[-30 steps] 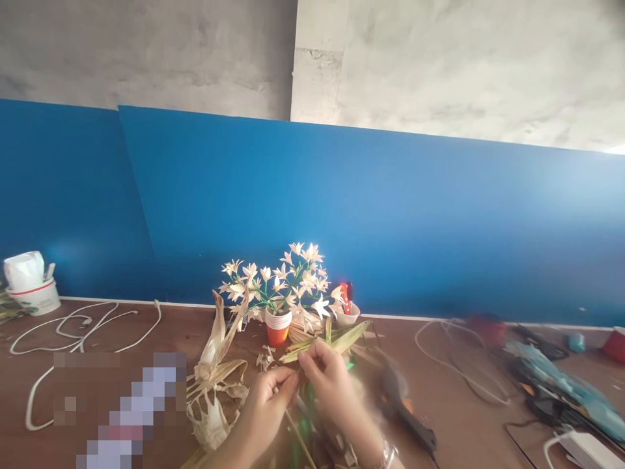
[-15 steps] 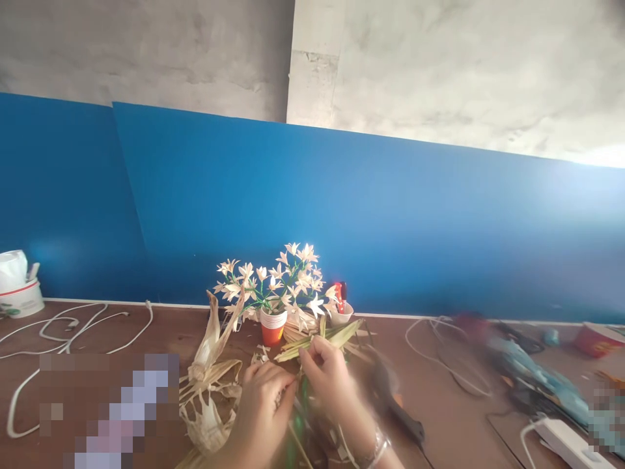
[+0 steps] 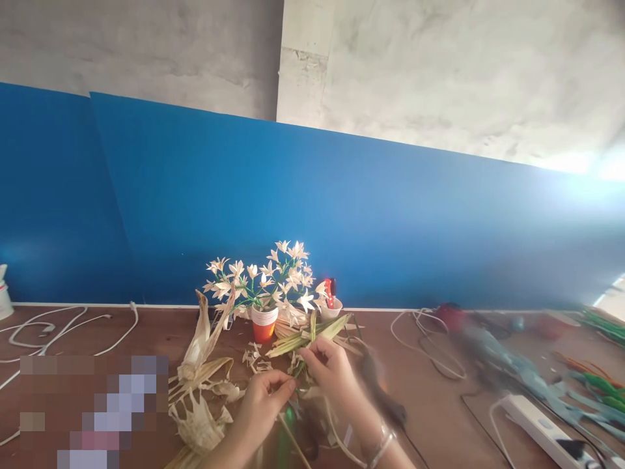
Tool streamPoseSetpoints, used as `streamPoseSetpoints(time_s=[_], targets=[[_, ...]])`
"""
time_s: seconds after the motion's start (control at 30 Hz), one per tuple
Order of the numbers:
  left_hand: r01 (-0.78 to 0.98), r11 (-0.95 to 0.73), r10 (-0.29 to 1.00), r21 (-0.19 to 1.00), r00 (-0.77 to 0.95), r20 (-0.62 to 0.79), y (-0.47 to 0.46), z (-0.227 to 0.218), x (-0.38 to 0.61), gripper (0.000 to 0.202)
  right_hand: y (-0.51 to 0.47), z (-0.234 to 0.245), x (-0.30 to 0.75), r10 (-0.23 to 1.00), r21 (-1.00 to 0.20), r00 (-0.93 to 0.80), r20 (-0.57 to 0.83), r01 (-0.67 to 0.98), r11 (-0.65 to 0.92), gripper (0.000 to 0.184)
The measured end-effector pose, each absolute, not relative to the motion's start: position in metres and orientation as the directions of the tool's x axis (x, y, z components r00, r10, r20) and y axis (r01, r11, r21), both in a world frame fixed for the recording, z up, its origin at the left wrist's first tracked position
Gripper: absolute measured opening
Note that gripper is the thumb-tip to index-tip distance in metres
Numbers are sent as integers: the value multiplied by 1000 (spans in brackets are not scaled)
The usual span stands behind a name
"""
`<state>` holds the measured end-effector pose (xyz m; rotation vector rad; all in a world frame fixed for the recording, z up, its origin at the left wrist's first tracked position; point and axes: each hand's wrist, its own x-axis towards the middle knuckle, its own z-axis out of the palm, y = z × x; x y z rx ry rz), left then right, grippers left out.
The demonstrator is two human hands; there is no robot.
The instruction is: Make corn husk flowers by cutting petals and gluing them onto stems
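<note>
My left hand [image 3: 266, 398] is closed, thumb against forefinger, on a thin green strip [image 3: 298, 370] that rises toward the right fingers. Just to the right, my right hand [image 3: 333, 370] pinches with thumb and forefinger; what lies between them is too small to make out. Greenish-yellow husk leaves [image 3: 312, 333] lie right behind the right hand. Beyond them stands a red-and-white paper cup [image 3: 264, 327] holding pale husk flowers [image 3: 293, 277] on green stems. Dry corn husks [image 3: 198, 365] lie left of my left hand. Below the hands a green item [image 3: 287, 433] is blurred.
A small white cup [image 3: 331, 308] with a red-and-black item stands behind the leaves. White cables [image 3: 63, 332] lie at the left. A dark tool [image 3: 385, 397], blurred, lies beside my right forearm. A power strip [image 3: 541, 430] and green wires [image 3: 605, 326] are on the right.
The view has turned slightly right, so things sit farther left. The left fingers have opened out of a tighter curl, and the green strip now shows between the hands.
</note>
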<state>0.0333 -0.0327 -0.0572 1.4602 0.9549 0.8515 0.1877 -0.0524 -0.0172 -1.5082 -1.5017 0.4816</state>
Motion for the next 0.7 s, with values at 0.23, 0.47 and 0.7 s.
streamPoseSetpoints(time_s=[0.23, 0.47, 0.7], targets=[[26, 25, 941, 999, 336, -32, -34, -50, 30, 39, -80, -33, 245, 876, -594, 337, 343, 801, -76, 25], [68, -38, 967, 997, 255, 20, -29, -62, 33, 43, -119, -76, 285, 834, -133, 547, 74, 834, -535, 42], [139, -134, 973, 981, 205, 104, -28, -59, 30, 41, -118, -62, 298, 832, -395, 542, 122, 795, -460, 27]])
